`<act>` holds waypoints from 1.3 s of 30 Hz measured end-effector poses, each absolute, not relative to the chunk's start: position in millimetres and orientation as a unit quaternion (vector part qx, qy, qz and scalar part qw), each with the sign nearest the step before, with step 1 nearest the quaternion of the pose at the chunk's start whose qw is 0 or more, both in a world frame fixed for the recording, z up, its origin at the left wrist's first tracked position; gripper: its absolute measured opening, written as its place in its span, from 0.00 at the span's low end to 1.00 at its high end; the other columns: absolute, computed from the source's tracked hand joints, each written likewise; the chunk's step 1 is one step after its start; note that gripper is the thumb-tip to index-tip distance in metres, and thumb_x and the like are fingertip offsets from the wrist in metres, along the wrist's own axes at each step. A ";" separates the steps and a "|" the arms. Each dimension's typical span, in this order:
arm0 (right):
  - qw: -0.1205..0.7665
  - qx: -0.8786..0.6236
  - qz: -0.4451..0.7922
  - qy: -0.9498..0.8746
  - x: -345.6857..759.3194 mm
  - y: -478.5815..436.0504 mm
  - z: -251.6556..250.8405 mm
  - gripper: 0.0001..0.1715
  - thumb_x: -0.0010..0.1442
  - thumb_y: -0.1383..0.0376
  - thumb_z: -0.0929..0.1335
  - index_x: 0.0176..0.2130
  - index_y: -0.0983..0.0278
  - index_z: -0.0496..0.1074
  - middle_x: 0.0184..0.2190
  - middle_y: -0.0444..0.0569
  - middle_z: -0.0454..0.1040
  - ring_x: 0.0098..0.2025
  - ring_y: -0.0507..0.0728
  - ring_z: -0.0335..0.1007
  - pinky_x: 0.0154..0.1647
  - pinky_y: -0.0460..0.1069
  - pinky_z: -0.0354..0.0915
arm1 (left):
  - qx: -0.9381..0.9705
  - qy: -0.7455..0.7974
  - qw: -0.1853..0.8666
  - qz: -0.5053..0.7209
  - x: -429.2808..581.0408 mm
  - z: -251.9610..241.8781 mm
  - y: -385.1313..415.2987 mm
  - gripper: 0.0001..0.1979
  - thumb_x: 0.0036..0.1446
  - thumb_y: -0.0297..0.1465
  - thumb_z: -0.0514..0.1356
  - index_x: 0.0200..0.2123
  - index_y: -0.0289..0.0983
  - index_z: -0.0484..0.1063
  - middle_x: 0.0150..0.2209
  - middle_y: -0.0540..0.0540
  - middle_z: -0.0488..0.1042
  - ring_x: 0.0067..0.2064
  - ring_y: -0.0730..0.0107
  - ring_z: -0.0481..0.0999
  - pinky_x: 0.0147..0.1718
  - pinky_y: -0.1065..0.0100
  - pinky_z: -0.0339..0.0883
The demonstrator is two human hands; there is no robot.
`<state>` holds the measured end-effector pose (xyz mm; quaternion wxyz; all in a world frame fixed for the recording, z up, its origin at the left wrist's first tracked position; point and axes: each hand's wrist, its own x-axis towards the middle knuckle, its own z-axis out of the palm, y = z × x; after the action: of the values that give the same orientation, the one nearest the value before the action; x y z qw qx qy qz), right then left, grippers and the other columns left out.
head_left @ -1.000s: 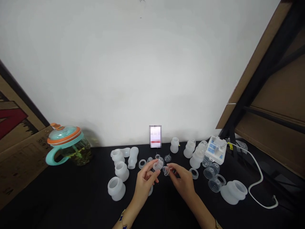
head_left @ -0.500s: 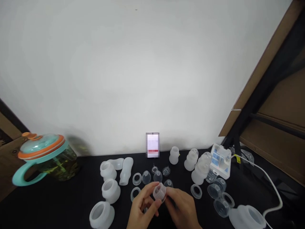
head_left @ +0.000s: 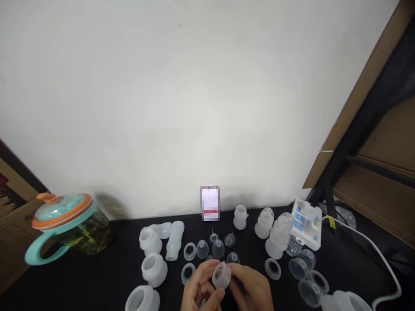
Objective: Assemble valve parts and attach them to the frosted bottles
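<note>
A clear ribbed bottle collar [head_left: 221, 276] is held between my two hands at the bottom middle, its open round end tilted up and toward the left. My left hand [head_left: 201, 286] grips its left side with thumb and fingers. On the other side, the fingertips of my right hand [head_left: 251, 283] pinch its edge. Just beyond my hands lie clear dome caps [head_left: 218, 249] and small nipple pieces [head_left: 230, 239]. Flat clear rings [head_left: 188, 273] lie left of them. Part of the collar is hidden behind my fingers.
White wide-necked bottle bodies [head_left: 154, 269] stand on the left, with a curved bottle [head_left: 175, 240] lying beside them. Capped small bottles [head_left: 279, 237] stand right, near a power strip [head_left: 306, 224] with a white cord. A teapot [head_left: 69, 224] stands far left; a blurred screen [head_left: 210, 203] leans on the wall.
Both hands keep hold of the collar, which has turned so its open end faces more to the left. The whole view has shifted slightly, with everything lower and a little to the right.
</note>
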<state>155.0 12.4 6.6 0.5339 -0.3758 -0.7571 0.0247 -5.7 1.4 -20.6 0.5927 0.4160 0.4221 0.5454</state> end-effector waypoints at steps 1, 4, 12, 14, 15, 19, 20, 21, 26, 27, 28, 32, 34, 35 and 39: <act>0.529 -0.377 0.030 -0.759 155.3 11.4 7.5 0.09 0.67 0.68 0.65 0.45 0.58 0.74 0.32 0.46 0.83 0.29 0.54 0.81 0.30 0.43 0.74 | 0.427 0.424 0.582 0.546 -5.3 -14.9 0.3 0.29 0.42 0.46 0.74 0.46 0.39 0.77 0.46 0.35 0.81 0.18 0.76 0.70 0.17 0.72 0.64; 0.523 -0.391 0.025 -0.757 156.0 8.9 7.7 0.08 0.67 0.68 0.66 0.44 0.59 0.74 0.32 0.47 0.82 0.30 0.54 0.80 0.31 0.45 0.73 | 0.447 0.435 0.553 0.552 -4.6 -1.1 -3.3 0.28 0.46 0.46 0.72 0.47 0.38 0.76 0.46 0.36 0.81 0.20 0.74 0.71 0.20 0.70 0.68; 0.515 -0.409 0.018 -0.753 157.7 10.8 3.9 0.06 0.67 0.66 0.66 0.42 0.59 0.74 0.32 0.47 0.81 0.30 0.54 0.78 0.29 0.46 0.72 | 0.519 0.428 0.527 0.520 -11.8 3.2 0.8 0.23 0.52 0.43 0.70 0.47 0.37 0.75 0.45 0.39 0.81 0.23 0.74 0.73 0.25 0.70 0.70; 0.509 -0.412 0.022 -0.755 158.1 11.1 4.0 0.06 0.67 0.66 0.66 0.42 0.60 0.74 0.33 0.47 0.82 0.32 0.55 0.79 0.30 0.46 0.72 | 0.518 0.424 0.528 0.522 -12.8 4.0 4.3 0.22 0.52 0.42 0.69 0.47 0.37 0.74 0.43 0.41 0.81 0.23 0.76 0.72 0.24 0.71 0.69; 0.509 -0.412 0.020 -0.755 158.2 11.2 4.2 0.06 0.67 0.65 0.66 0.42 0.60 0.74 0.33 0.47 0.81 0.31 0.55 0.79 0.30 0.46 0.72 | 0.515 0.419 0.532 0.525 -13.1 4.8 6.0 0.22 0.52 0.42 0.69 0.46 0.37 0.73 0.43 0.41 0.81 0.23 0.76 0.71 0.23 0.73 0.67; 0.501 -0.421 0.016 -0.756 158.6 12.1 4.2 0.08 0.68 0.63 0.66 0.40 0.60 0.75 0.33 0.47 0.81 0.31 0.54 0.79 0.29 0.45 0.72 | 0.492 0.414 0.549 0.534 -13.9 9.3 11.4 0.22 0.52 0.42 0.69 0.45 0.36 0.72 0.41 0.42 0.81 0.21 0.79 0.71 0.19 0.76 0.61; 0.496 -0.425 0.019 -0.757 158.7 12.5 3.9 0.08 0.68 0.62 0.66 0.40 0.60 0.75 0.33 0.47 0.81 0.31 0.54 0.79 0.29 0.45 0.72 | 0.487 0.412 0.550 0.539 -14.3 10.4 12.4 0.22 0.52 0.43 0.68 0.45 0.36 0.72 0.39 0.42 0.81 0.21 0.79 0.71 0.18 0.76 0.60; 0.491 -0.428 0.021 -0.758 158.8 12.8 3.6 0.08 0.68 0.62 0.66 0.40 0.60 0.75 0.33 0.47 0.81 0.31 0.54 0.79 0.29 0.45 0.72 | 0.482 0.411 0.551 0.543 -14.8 11.3 13.3 0.22 0.53 0.44 0.68 0.44 0.35 0.72 0.36 0.43 0.81 0.20 0.78 0.71 0.18 0.76 0.60; 0.474 -0.437 0.023 -0.764 160.0 14.1 3.0 0.10 0.68 0.60 0.66 0.39 0.61 0.76 0.31 0.47 0.81 0.30 0.54 0.78 0.29 0.45 0.71 | 0.458 0.415 0.549 0.563 -18.5 11.6 18.0 0.28 0.53 0.51 0.65 0.46 0.34 0.72 0.18 0.52 0.72 0.18 0.73 0.70 0.18 0.75 0.60; 0.476 -0.436 0.023 -0.763 160.4 14.4 3.0 0.11 0.69 0.60 0.66 0.38 0.61 0.76 0.30 0.47 0.81 0.29 0.54 0.78 0.28 0.45 0.71 | 0.448 0.421 0.547 0.567 -19.2 10.6 19.3 0.29 0.53 0.52 0.64 0.46 0.34 0.72 0.17 0.53 0.71 0.18 0.72 0.70 0.17 0.75 0.59; 0.479 -0.435 0.024 -0.762 160.9 14.8 2.9 0.11 0.69 0.60 0.65 0.38 0.61 0.76 0.30 0.47 0.81 0.29 0.54 0.78 0.28 0.45 0.71 | 0.439 0.425 0.548 0.572 -19.9 9.4 20.6 0.29 0.54 0.53 0.63 0.46 0.34 0.72 0.17 0.53 0.71 0.17 0.72 0.70 0.17 0.75 0.59; 0.488 -0.419 0.021 -0.765 163.8 17.0 0.4 0.10 0.69 0.61 0.66 0.39 0.60 0.75 0.33 0.49 0.81 0.32 0.55 0.79 0.29 0.46 0.71 | 0.419 0.425 0.562 0.572 -21.0 2.7 26.3 0.28 0.55 0.54 0.61 0.43 0.34 0.73 0.16 0.52 0.70 0.17 0.73 0.69 0.17 0.76 0.59; 0.488 -0.414 0.019 -0.768 165.4 17.9 -1.3 0.08 0.68 0.61 0.67 0.39 0.60 0.75 0.33 0.49 0.81 0.33 0.56 0.79 0.30 0.46 0.71 | 0.414 0.425 0.564 0.574 -20.8 -0.1 28.2 0.31 0.55 0.56 0.60 0.44 0.33 0.74 0.17 0.50 0.72 0.17 0.72 0.71 0.16 0.76 0.60; 0.488 -0.414 0.019 -0.768 166.1 18.3 -2.0 0.08 0.68 0.61 0.67 0.40 0.60 0.76 0.34 0.49 0.81 0.33 0.56 0.79 0.31 0.47 0.72 | 0.414 0.424 0.565 0.574 -20.6 -1.0 28.7 0.33 0.54 0.57 0.60 0.45 0.32 0.74 0.18 0.49 0.73 0.18 0.73 0.71 0.16 0.76 0.59; 0.493 -0.417 0.029 -0.763 167.4 19.6 -3.2 0.06 0.67 0.62 0.68 0.39 0.59 0.77 0.34 0.49 0.82 0.34 0.56 0.79 0.31 0.47 0.72 | 0.413 0.422 0.580 0.561 -20.6 0.3 28.4 0.33 0.54 0.57 0.60 0.46 0.32 0.74 0.23 0.46 0.77 0.19 0.73 0.72 0.16 0.76 0.61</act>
<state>167.4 19.6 -3.2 0.4934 -0.4170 -0.7628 0.0286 -20.6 28.4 0.3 0.5803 0.4128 0.4220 0.5610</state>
